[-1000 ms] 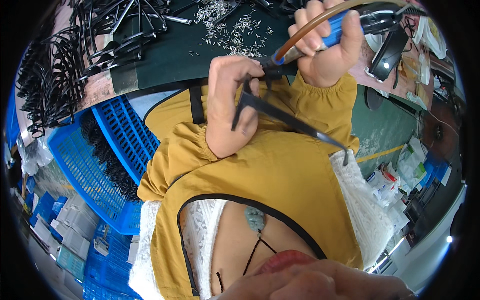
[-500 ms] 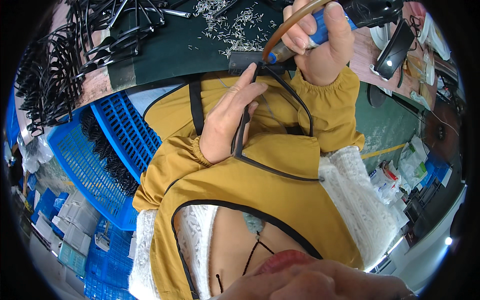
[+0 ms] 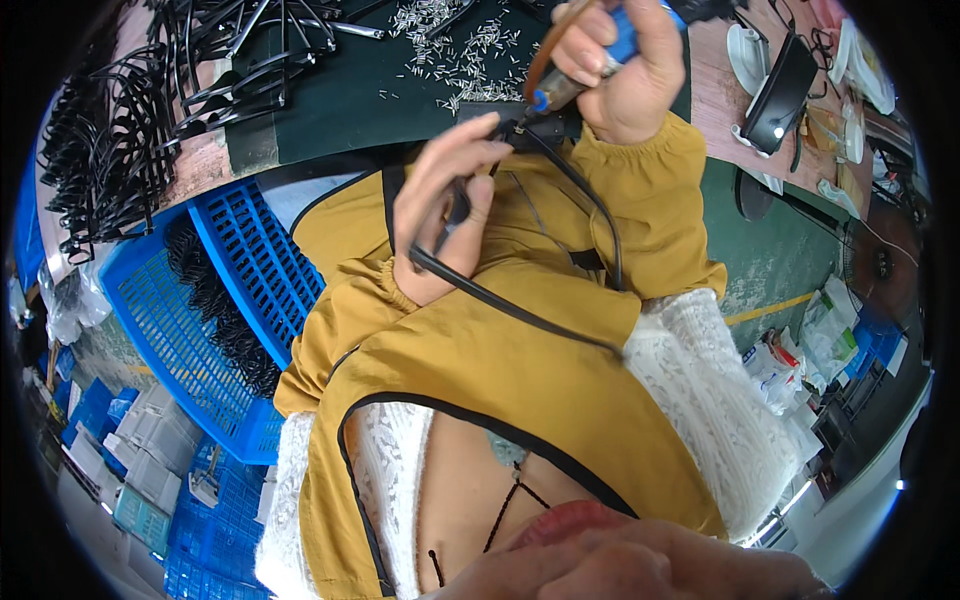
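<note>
Station check, head cam: hands apart, each one occupied. L hand (image 3: pixel 440 205) has thumb & fingers closed on the blk eyeglass frame (image 3: pixel 515 310), which is held over the lap close to the bench edge; one temple runs down across the mustard smock (image 3: pixel 480 390), the other hangs nearer the R sleeve (image 3: pixel 655 215). R hand (image 3: pixel 635 80) is wrapped firmly round the blue hand tool (image 3: pixel 622 45), tip angled down & L toward the near end of the frame, just by the L fingertips. Tip contact w/ frame: can't tell (area too small and dark to call). Brown hose (image 3: pixel 545 62) curves alongside the tool. Dark block (image 3: pixel 560 126) sits at bench edge, under/behind the tool tip. Beyond it, on the dk green mat (image 3: pixel 340 110), a loose scatter of small silver metal pcs (image 3: pixel 485 50). Far L of bench: dense heap of blk frames (image 3: pixel 100 165), w/ more blk temples (image 3: pixel 250 90) lying crosswise btwn heap and mat. R side of bench: blk flat device (image 3: pixel 778 98), glare spot on its face, plastic bags adj. Below bench, L: blue baskets (image 3: pixel 255 260), slatted, one w/ a mass of blk items (image 3: pixel 215 310) inside. Floor R: white bags (image 3: pixel 775 370) near a yellow line (image 3: pixel 768 308).
</note>
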Tool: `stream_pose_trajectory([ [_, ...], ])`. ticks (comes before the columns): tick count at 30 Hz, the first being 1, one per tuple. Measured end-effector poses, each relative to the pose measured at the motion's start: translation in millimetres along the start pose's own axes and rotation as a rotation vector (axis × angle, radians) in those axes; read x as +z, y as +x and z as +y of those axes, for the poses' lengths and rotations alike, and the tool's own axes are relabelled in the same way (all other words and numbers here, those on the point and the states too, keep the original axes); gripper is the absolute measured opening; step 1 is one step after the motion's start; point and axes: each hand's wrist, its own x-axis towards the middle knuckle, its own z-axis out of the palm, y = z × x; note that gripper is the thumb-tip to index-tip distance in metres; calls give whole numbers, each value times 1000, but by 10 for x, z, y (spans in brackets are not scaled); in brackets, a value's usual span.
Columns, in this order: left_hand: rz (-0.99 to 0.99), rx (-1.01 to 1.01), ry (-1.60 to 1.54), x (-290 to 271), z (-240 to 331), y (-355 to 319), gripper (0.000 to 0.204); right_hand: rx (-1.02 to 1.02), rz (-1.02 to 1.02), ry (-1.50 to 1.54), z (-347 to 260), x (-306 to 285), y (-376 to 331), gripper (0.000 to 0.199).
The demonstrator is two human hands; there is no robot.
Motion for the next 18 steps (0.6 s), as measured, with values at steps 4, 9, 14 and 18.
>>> stream_pose_trajectory([
  [4, 268, -422, -624, -127, 266, 213, 44, -110, 81, -50, -274, -39, 5, 23],
  [9, -263, -1452, -1189, 94, 192, 54, 46, -119, -76, -100, -258, -59, -214, 28],
  [14, -160, -1321, -1307, 112, -126, -90, 29, -166, -264, -160, -148, -138, -514, 25],
  [18, -146, -1270, -1325, 133, -140, -88, 32, -149, -307, -155, -163, -137, -552, 26],
])
